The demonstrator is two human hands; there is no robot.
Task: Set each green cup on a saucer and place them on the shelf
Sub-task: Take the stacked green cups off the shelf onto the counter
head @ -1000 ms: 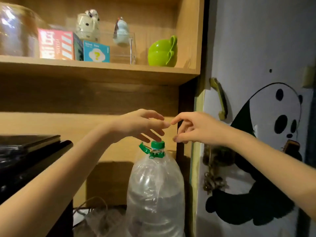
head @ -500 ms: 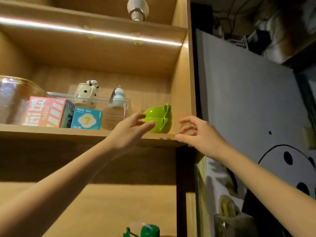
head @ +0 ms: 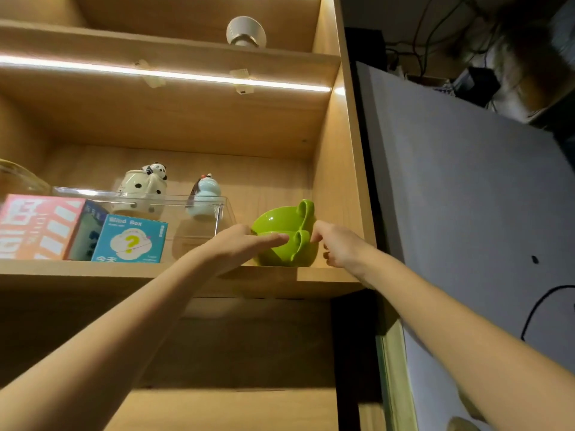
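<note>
Two glossy lime-green ceramic cups (head: 284,234), stacked one inside the other with their looped handles facing right, stand on the wooden shelf board (head: 161,272) at its right end, close to the cabinet's side wall.

The left hand (head: 239,244) lies against the left side of the stack, fingers stretched flat across the seam between the two cups; its grip is open and flat, touching but not clasping. The right hand (head: 337,244) reaches the handles from the right, thumb and forefinger tips pinched near the upper handle; whether this grip has closed on the handle cannot be told.

Just left of the cups stands a clear acrylic box (head: 199,219), with a cream spotted panda mug (head: 141,189) and a pale blue gourd-shaped figurine (head: 205,195) behind or within it. Further left sit a teal cardboard blind box with a yellow question mark (head: 130,241) and a pink-and-white striped carton (head: 37,227). A lit LED strip (head: 168,74) runs beneath the shelf above. A grey panel (head: 466,197) stands to the right of the cabinet.
</note>
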